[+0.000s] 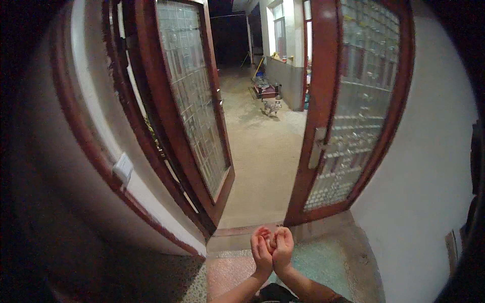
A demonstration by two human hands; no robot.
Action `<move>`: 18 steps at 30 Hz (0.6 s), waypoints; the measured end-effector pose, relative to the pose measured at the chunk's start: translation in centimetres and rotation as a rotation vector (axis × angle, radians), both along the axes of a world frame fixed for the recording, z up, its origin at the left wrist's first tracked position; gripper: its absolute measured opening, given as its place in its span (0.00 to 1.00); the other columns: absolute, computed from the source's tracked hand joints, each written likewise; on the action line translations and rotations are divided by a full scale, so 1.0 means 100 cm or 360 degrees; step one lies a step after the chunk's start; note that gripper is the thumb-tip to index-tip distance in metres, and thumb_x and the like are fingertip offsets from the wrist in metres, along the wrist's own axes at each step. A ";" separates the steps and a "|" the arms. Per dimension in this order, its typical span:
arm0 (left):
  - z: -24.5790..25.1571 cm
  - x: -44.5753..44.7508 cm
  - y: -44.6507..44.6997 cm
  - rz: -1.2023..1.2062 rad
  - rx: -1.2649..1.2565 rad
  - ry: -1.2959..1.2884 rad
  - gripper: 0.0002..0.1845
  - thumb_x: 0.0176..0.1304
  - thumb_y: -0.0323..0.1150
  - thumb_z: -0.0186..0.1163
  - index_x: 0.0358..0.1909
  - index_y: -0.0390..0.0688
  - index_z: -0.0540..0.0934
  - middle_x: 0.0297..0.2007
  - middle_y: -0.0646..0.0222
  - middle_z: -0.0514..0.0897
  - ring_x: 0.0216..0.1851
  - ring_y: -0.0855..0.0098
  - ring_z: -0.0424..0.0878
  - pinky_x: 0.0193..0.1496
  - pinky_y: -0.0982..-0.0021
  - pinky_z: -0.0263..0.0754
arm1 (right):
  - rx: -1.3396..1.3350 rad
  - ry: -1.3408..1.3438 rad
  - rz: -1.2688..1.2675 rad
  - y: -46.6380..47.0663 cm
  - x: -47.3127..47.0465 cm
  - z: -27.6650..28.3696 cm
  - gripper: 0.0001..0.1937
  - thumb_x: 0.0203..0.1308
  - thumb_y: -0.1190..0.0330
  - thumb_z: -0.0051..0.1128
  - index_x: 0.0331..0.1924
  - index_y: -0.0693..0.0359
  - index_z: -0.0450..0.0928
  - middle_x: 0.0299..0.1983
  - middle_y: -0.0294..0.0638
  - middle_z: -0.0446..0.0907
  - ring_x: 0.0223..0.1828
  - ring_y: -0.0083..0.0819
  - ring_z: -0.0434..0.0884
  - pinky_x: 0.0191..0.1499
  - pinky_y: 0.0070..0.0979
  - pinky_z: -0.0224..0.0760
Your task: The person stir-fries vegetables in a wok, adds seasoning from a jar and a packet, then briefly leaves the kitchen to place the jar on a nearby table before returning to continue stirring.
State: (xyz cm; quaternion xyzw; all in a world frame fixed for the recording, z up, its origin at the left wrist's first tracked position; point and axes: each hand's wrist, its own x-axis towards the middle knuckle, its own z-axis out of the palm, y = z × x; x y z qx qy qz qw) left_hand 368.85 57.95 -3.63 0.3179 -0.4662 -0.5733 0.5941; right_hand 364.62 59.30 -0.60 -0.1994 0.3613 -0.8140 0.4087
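Observation:
My left hand (261, 248) and my right hand (283, 248) are held together in front of my body, wrists side by side and fingers curled inward. They form a cupped shape, and whether anything lies inside it cannot be made out. Below them is a patterned floor (231, 270) in pink and green. Just beyond the fingertips runs the door threshold (242, 230). A red-brown wooden door leaf with patterned glass (193, 98) stands at the left of the doorway. On the right is a matching door leaf (297, 197) with a metal lock plate (316, 147).
Outside, a small dog (271, 108) is on the concrete yard (261, 151). Behind it, a low reddish bed or box (267, 92) sits along a grey and white house wall (288, 85). A white electrical box (123, 168) is fixed to the left wall.

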 end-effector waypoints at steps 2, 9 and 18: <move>0.015 -0.019 -0.081 0.0095 0.0022 0.0070 0.18 0.68 0.37 0.37 0.52 0.37 0.67 0.46 0.63 0.72 0.47 0.70 0.70 0.54 0.70 0.63 | -0.0059 0.0078 0.0017 -0.083 -0.014 0.011 0.09 0.67 0.65 0.38 0.31 0.58 0.63 0.15 0.29 0.57 0.14 0.15 0.54 0.15 0.16 0.46; 0.032 -0.073 -0.360 0.0292 -0.0177 0.0101 0.17 0.67 0.37 0.38 0.50 0.37 0.67 0.43 0.63 0.72 0.45 0.71 0.70 0.52 0.69 0.64 | -0.0233 0.0095 0.0063 -0.360 -0.066 0.018 0.09 0.68 0.65 0.38 0.32 0.59 0.63 0.17 0.29 0.58 0.14 0.15 0.53 0.15 0.16 0.47; 0.053 -0.171 -0.619 0.0392 -0.0152 -0.0066 0.14 0.64 0.31 0.43 0.48 0.37 0.68 0.42 0.64 0.71 0.44 0.71 0.68 0.51 0.70 0.62 | -0.0121 0.0019 -0.0030 -0.623 -0.163 0.045 0.08 0.67 0.65 0.39 0.32 0.58 0.64 0.17 0.28 0.58 0.14 0.15 0.54 0.14 0.14 0.48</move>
